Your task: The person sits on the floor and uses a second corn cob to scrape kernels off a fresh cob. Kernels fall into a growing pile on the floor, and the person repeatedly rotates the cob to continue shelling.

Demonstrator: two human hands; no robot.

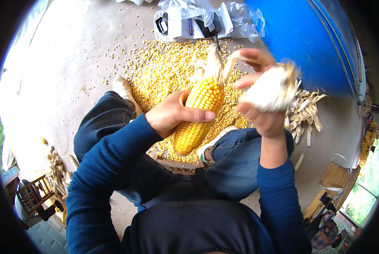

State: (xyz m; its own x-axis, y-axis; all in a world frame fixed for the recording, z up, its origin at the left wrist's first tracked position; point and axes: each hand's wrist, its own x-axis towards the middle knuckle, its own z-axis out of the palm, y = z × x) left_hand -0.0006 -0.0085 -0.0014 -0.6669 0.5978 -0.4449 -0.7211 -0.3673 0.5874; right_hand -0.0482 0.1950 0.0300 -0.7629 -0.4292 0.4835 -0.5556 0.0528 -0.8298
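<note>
My left hand point(181, 112) is wrapped around an ear of yellow corn point(197, 130), its thumb lying across the kernels. The ear tilts, with dry husk leaves point(214, 65) still attached at its far end. To the right, my right hand point(261, 92) holds a pale corn husk point(268, 89), blurred by motion. One husk strip point(232, 63) stretches from the ear's end to the fingers of my right hand. Below both hands, loose corn kernels point(164, 70) are spread over the floor between my shoes.
A large blue container point(291, 38) stands at the upper right. Dry husks and bare cobs point(305, 111) lie beside it. Boxes in clear plastic point(189, 25) sit beyond the kernels. At the left are more husks point(54, 162) and a wooden chair point(34, 193); a woven basket point(335, 176) is at the right.
</note>
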